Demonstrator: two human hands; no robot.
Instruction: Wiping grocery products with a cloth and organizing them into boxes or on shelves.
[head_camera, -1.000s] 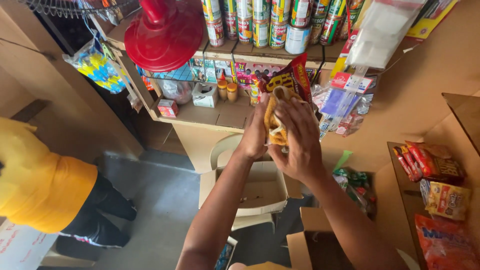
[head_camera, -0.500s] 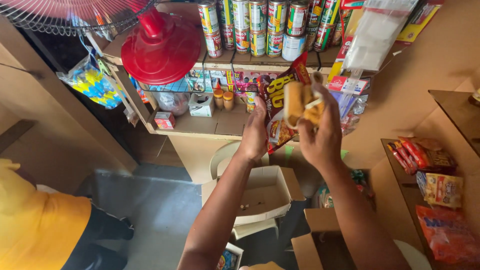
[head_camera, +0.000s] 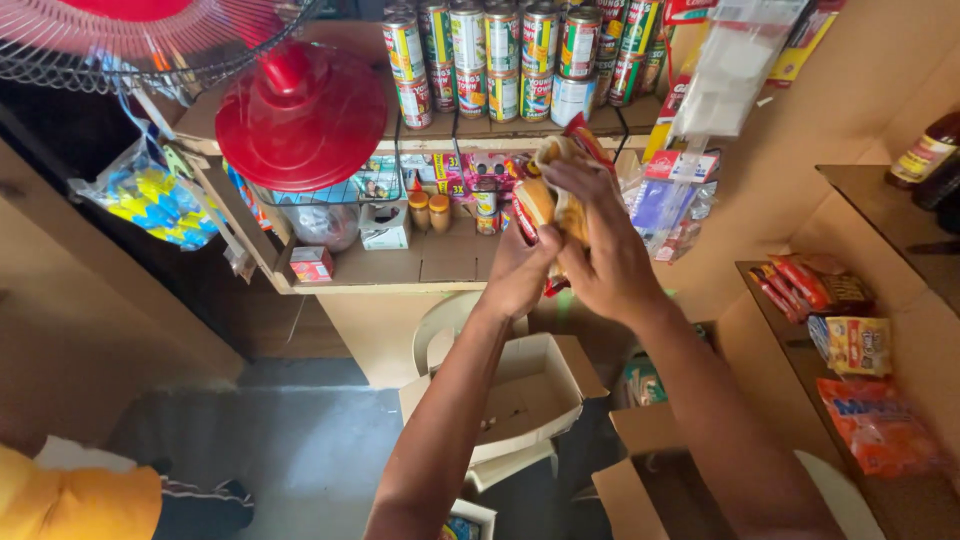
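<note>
Both my hands are raised in front of the shelves and grip one red and yellow snack packet (head_camera: 548, 190). My left hand (head_camera: 517, 270) holds its lower part from the left. My right hand (head_camera: 600, 245) wraps over its top and right side, hiding much of the packet. Behind the packet stands a wooden shelf (head_camera: 400, 262) with small jars and boxes, and above it a row of tins (head_camera: 510, 60).
A red fan (head_camera: 300, 110) hangs at the upper left. An open cardboard box (head_camera: 525, 395) rests on a white chair below my arms. Packets of snacks (head_camera: 850, 340) lie on the right-hand shelf. A person in yellow (head_camera: 75, 500) is at the lower left.
My hands have shifted on the packet and moved slightly left with it; the view tilted up, and the person in yellow slid toward the bottom left corner.
</note>
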